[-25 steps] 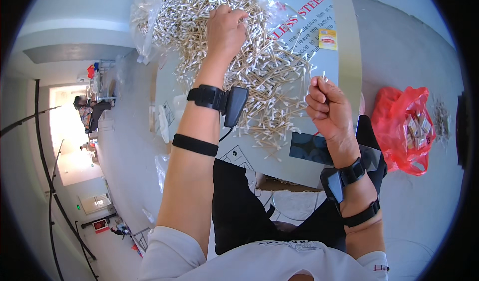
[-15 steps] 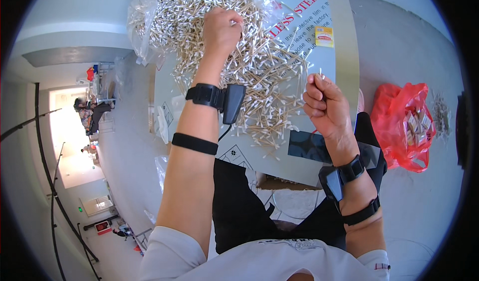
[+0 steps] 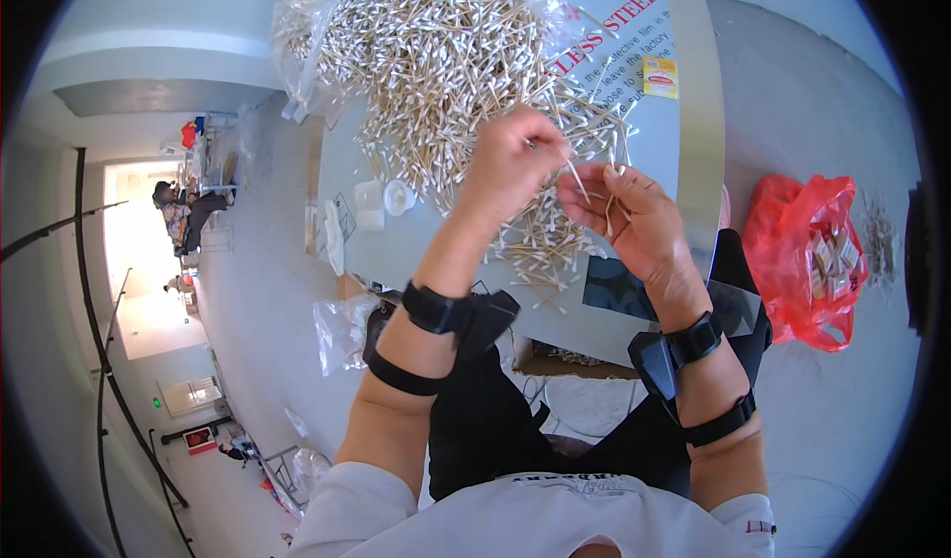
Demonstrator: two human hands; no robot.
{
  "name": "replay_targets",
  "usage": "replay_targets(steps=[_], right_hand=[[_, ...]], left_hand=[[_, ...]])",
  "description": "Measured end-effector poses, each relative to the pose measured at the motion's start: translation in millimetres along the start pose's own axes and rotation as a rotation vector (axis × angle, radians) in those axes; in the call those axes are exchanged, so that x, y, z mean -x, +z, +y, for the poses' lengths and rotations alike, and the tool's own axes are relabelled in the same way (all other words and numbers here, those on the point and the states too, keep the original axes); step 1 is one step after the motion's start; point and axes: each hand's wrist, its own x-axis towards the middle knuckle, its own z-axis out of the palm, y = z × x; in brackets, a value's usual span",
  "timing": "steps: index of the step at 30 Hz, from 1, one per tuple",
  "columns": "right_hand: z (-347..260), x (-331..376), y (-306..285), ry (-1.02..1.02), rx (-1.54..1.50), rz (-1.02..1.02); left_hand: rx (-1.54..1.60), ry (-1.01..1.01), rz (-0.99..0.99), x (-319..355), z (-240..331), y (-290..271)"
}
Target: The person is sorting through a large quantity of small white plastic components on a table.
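The left hand (image 3: 517,158) pinches a cotton swab (image 3: 577,177) that slants toward the right hand (image 3: 642,216), whose thumb and curled fingers hold a second swab (image 3: 609,219). Beneath and beyond them, a loose pile (image 3: 436,72) of swabs covers much of the surface (image 3: 386,253).

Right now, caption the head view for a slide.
Left hand and right hand hold cotton swabs near a swab heap.
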Motion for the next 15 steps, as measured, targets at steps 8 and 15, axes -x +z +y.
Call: replay_targets(steps=[8,15], right_hand=[[1.7,-2.9,-13.4,0.068,0.069,-0.108],[-2.3,-2.2,-10.9,0.030,0.068,-0.076]], left_hand=[[-0.273,0.099,0.243,-22.6,-23.3,-12.0],[-0.879,-0.014,0.384,-51.0,-58.1,-60.9]])
